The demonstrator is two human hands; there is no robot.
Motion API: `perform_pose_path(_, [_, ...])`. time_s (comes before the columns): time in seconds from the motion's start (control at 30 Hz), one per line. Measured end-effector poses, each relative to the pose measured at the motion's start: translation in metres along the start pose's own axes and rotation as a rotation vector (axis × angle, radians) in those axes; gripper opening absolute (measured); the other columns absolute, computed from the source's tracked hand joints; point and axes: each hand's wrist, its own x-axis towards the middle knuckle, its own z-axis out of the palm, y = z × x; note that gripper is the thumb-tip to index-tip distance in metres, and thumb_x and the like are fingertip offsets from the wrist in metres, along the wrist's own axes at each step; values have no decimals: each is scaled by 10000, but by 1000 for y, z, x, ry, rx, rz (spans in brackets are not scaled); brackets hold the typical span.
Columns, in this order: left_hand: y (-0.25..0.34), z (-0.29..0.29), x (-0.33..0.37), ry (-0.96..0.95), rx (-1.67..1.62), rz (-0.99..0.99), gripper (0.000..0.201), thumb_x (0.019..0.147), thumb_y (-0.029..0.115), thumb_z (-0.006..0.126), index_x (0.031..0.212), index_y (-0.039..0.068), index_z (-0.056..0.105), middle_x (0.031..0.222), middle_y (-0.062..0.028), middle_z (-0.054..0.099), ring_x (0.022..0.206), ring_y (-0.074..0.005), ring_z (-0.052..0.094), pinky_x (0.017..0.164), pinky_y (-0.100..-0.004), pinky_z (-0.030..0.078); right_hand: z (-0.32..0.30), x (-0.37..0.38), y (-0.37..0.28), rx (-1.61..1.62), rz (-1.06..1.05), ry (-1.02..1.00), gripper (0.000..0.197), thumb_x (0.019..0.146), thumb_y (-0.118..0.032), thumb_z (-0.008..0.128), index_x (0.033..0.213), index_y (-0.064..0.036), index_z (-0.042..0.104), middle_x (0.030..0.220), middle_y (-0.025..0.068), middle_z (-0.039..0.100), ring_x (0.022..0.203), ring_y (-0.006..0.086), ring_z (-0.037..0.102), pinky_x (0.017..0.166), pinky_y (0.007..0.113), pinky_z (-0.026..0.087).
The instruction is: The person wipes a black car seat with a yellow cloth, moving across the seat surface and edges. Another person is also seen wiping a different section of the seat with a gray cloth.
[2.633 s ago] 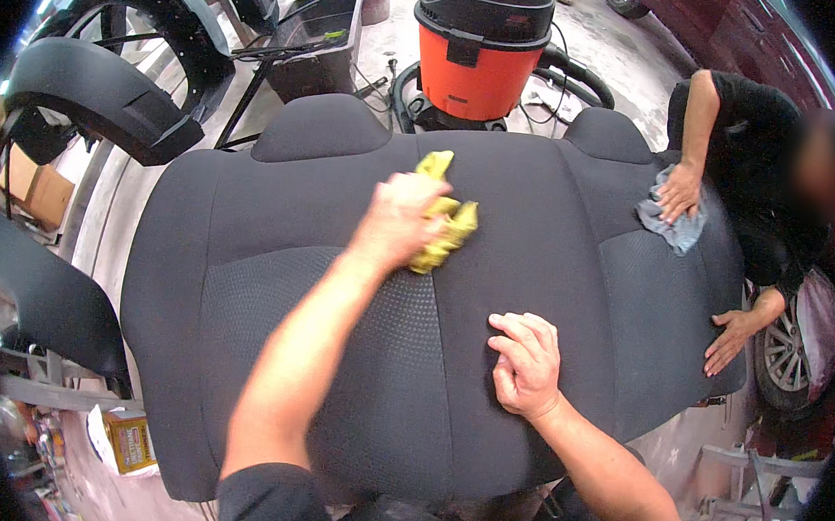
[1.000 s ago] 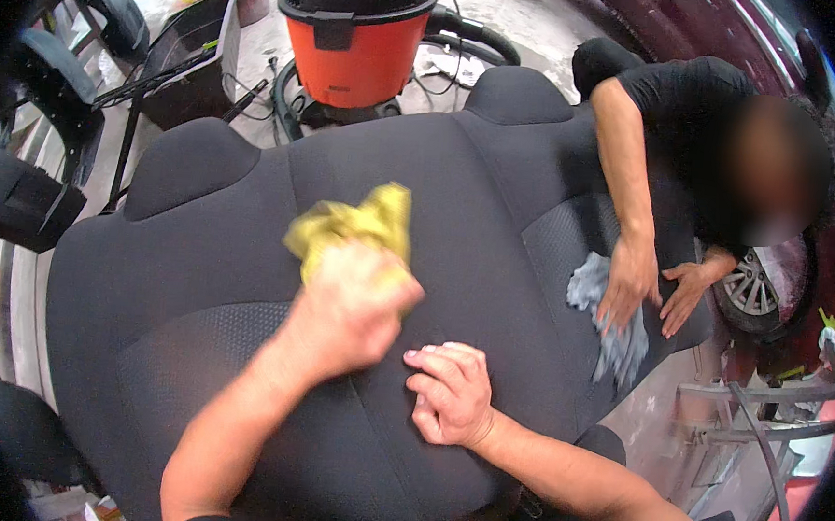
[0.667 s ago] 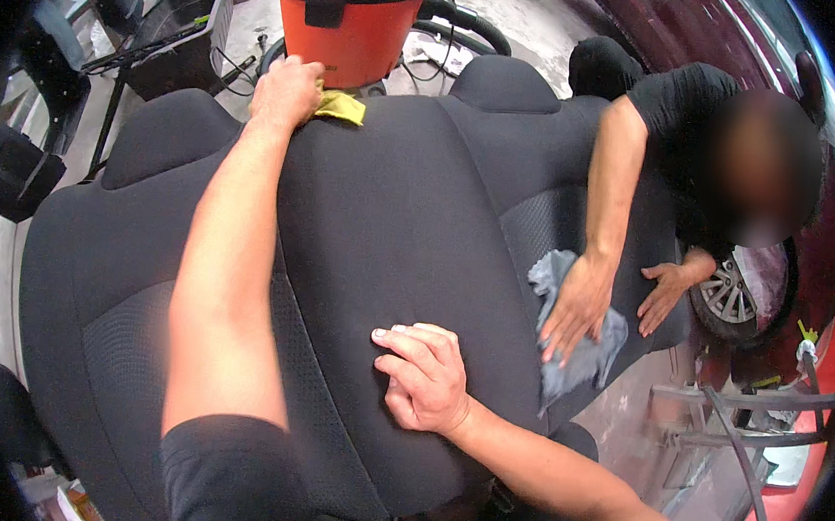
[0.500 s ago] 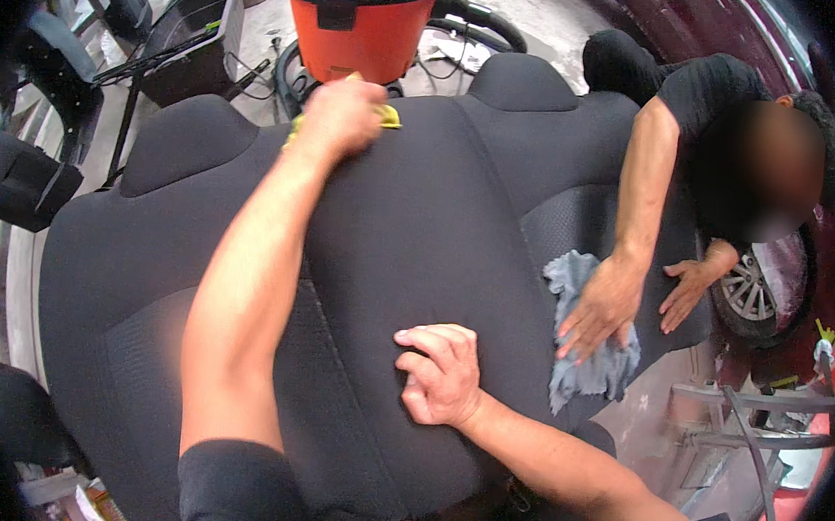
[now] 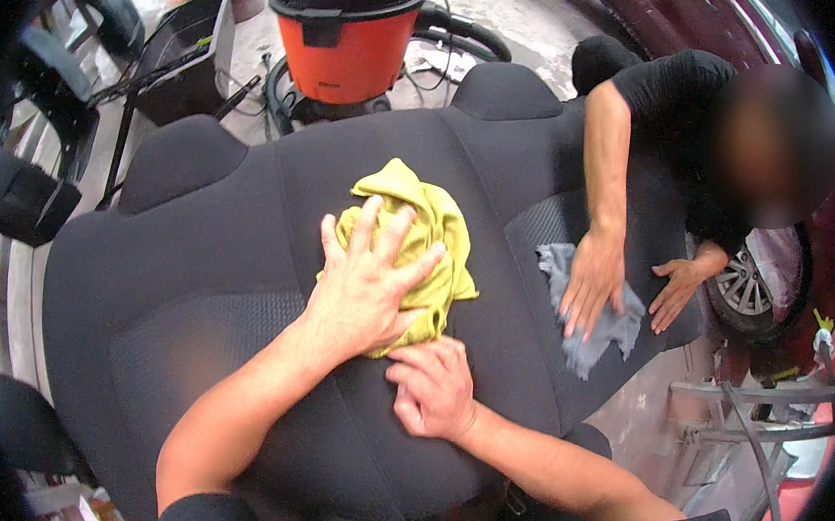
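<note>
A dark grey car seat back (image 5: 195, 255) with headrests lies flat before me. My left hand (image 5: 363, 281) is spread over a yellow-green cloth (image 5: 448, 234), pressing it onto the middle of the seat with the fingers apart. The cloth is bunched, its far corner folded up beyond my fingers. My right hand (image 5: 436, 388) rests curled on the fabric at the cloth's near edge, its fingers folded in; nothing shows inside them. Across the right part, another person's hand (image 5: 595, 283) lies flat on a grey-blue cloth (image 5: 615, 337); that person's other hand (image 5: 687, 284) leans on the seat's right edge.
An orange and black canister vacuum (image 5: 345, 52) with a hose (image 5: 463, 31) stands past the far edge. A black bin (image 5: 185, 55) is at the far left. At the right are a dark red car, its wheel (image 5: 755, 284) and a metal frame (image 5: 756, 400).
My left hand has come back toward me from the far edge with the yellow-green cloth, and its fingers have spread. The right hand stays near its place. The other person's cloth has shifted slightly.
</note>
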Motion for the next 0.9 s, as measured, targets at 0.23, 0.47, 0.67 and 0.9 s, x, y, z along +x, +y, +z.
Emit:
perform_pose_path(0.23, [-63, 35, 138, 51, 172, 39, 422, 808, 376, 769, 1212, 256, 744, 1285, -89, 589, 1234, -314, 516, 969, -523, 436, -2, 3, 11, 27, -31, 26, 322, 717, -141, 676, 1035, -93, 666, 1272, 85, 679, 1141, 287, 628, 976, 459, 491])
perform_pose_path(0.47, [-197, 71, 224, -347, 22, -675, 570, 962, 606, 577, 1389, 235, 646, 1443, -86, 626, 1358, -327, 565, 1110, -594, 408, -7, 2, 25, 89, -53, -2, 303, 712, -156, 688, 1003, -72, 677, 1273, 96, 681, 1140, 287, 630, 973, 447, 494])
perform_pose_path(0.67, [-287, 44, 111, -208, 242, -781, 454, 967, 431, 547, 1224, 105, 731, 1248, -179, 718, 1173, -363, 683, 1015, -486, 524, 7, -5, 29, 90, -1, 88, 269, 717, -140, 673, 979, -89, 637, 1218, 74, 682, 1109, 270, 633, 951, 438, 485])
perform_pose_path(0.9, [-36, 29, 102, -92, -222, -224, 291, 760, 347, 809, 936, 119, 774, 869, -150, 720, 870, -327, 710, 800, -456, 572, 5, -1, 27, 113, -28, 112, 288, 721, -152, 690, 997, -90, 633, 1187, 82, 672, 1079, 309, 630, 925, 454, 495])
